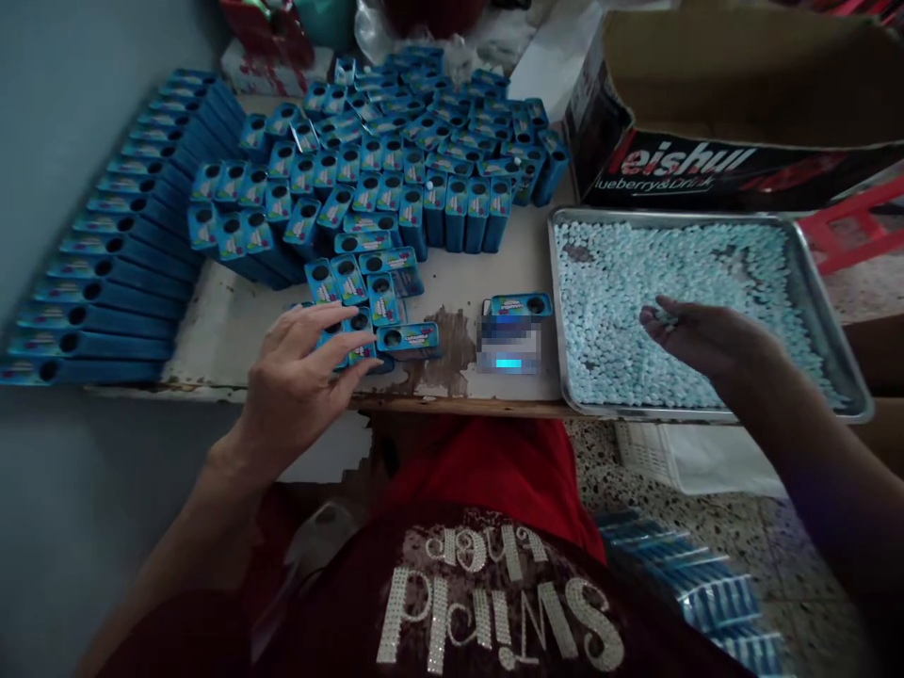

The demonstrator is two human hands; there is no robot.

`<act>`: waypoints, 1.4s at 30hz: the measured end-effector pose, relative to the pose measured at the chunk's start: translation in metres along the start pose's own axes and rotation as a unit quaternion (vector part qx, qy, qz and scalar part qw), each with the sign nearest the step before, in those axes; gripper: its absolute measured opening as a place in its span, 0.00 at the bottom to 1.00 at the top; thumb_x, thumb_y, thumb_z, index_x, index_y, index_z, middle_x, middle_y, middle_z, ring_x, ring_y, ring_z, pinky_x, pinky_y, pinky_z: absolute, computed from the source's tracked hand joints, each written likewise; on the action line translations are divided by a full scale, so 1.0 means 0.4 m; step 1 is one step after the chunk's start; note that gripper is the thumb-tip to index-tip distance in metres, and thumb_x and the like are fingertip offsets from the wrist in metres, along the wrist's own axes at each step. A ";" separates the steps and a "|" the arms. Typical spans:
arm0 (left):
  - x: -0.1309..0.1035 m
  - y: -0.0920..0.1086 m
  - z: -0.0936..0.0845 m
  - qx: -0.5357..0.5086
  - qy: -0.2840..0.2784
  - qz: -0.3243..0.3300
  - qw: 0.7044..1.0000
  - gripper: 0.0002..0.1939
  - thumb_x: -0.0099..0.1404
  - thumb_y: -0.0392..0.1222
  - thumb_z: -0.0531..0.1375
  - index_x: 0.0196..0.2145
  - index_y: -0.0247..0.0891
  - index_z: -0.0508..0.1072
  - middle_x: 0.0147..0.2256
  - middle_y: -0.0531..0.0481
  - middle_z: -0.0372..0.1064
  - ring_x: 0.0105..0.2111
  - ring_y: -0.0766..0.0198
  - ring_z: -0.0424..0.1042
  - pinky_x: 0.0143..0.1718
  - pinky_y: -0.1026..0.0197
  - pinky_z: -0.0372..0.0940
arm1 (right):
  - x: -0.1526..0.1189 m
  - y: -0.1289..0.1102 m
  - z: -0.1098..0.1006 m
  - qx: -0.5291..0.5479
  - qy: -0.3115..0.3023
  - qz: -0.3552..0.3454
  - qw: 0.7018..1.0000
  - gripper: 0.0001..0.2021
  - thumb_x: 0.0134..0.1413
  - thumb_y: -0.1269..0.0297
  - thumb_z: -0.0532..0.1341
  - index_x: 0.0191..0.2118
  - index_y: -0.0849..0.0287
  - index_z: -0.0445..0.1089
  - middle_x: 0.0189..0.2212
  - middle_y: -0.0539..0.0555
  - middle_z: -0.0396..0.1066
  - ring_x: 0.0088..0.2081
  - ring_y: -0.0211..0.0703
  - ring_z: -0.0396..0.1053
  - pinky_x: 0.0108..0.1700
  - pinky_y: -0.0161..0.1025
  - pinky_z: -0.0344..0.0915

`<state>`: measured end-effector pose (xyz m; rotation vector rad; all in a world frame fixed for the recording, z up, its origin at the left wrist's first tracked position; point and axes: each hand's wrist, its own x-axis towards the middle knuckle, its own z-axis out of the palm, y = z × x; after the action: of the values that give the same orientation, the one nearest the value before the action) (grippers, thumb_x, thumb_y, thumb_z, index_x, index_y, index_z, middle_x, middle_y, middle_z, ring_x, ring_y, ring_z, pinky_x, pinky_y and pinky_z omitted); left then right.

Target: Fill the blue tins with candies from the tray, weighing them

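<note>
My left hand (pixel 303 377) is closed around one or more small blue boxes (pixel 362 350) near the table's front edge, its fingers over their tops. More blue boxes with round dark holes stand close beside it, one of them (pixel 410 339) just right of my fingertips. Over the metal tray (pixel 713 411) on the right, my right hand (pixel 696 337) is closed, palm turned up, with a few pale blue pellets at its fingertips. Many of the same pellets (pixel 621 282) cover the tray's bottom.
Many blue boxes (pixel 381 179) stand across the table's back, and a slanting row (pixel 120 264) lines the left. A cardboard carton (pixel 692 169) is behind the tray. A blue-topped box (pixel 521 305) and a partly blurred item lie left of the tray.
</note>
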<state>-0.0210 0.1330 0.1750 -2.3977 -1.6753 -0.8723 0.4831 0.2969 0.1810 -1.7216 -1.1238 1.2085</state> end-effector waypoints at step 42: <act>0.349 0.076 0.293 -0.001 -0.103 -0.105 0.989 0.19 0.69 0.37 0.77 0.54 0.34 0.80 0.60 0.31 0.78 0.67 0.25 0.72 0.70 0.24 0.66 | 0.022 -0.146 0.132 -0.049 -0.254 -0.051 0.965 0.11 0.55 0.65 0.80 0.43 0.58 0.84 0.29 0.52 0.77 0.28 0.38 0.70 0.29 0.34 0.67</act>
<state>0.0856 0.2828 0.1541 -2.4173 -2.0316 -0.6686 0.4203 0.3297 0.2163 -1.4349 -1.5733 1.6022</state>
